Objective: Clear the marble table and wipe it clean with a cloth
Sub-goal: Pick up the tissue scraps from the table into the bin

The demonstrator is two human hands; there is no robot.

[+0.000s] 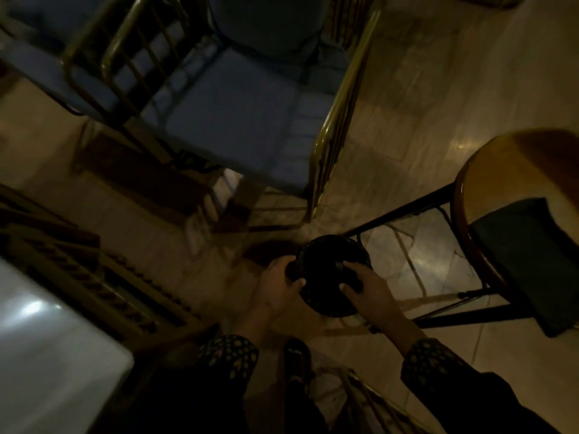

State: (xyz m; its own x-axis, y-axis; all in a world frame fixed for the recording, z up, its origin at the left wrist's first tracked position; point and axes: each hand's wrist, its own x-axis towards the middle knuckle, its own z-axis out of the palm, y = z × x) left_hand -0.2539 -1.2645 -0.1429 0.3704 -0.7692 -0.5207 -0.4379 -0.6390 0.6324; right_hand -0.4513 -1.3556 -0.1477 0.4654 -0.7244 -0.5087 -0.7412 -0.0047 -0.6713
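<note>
A dark round basket-like object (326, 261) hangs above the floor, held from both sides. My left hand (279, 283) grips its left rim and my right hand (366, 286) grips its near right rim. What lies inside it is too dark to tell. The pale marble table (47, 349) shows its corner at the lower left, with a light glare on its top. Both of my sleeves are dark with a patterned cuff.
A blue cushioned chair (238, 120) with a brass-coloured frame stands ahead. A round wooden stool (513, 183) with black legs and a dark cloth or pad on it stands at the right. A slatted wooden frame (103, 277) lies beside the table. The tiled floor (416, 120) is dim.
</note>
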